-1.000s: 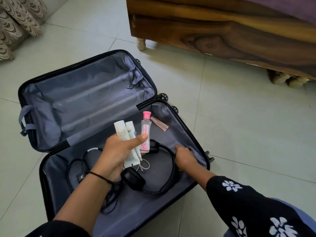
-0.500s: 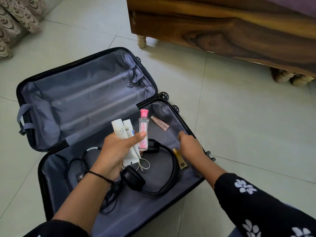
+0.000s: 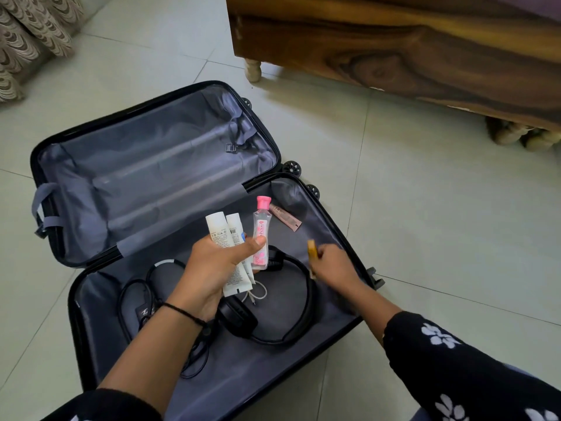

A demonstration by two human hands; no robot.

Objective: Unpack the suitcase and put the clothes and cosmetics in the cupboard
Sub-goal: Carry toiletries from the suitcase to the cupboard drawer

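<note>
Three cosmetics are standing fanned in the left grip (image 3: 212,268): two white tubes (image 3: 217,230) and a clear bottle (image 3: 261,235) with a pink cap, the thumb pressing across their fronts and the fingers curling behind. Just beside it, the right grip (image 3: 334,265) is pinching a small gold stick (image 3: 311,250), though that hand is blurring, so I cannot tell how firmly it is holding. Both grips are hovering over the near half of the open suitcase (image 3: 343,229), which is lying on the floor (image 3: 440,208). Beyond the right grip a pinkish tube (image 3: 285,218) is lying on the lining, not yet picked up; beneath the left grip black headphones (image 3: 236,317) and a dark cable (image 3: 133,296) are lying. The cupboard is not showing. I am judging that the gold stick is meant for the left grip's bundle, and that is where the risk is sitting: three smooth, round things are already being held mostly by thumb pressure, so loosening the thumb to admit a fourth could be letting the bottle, the outermost one, slip out and drop onto the headphones.
</note>
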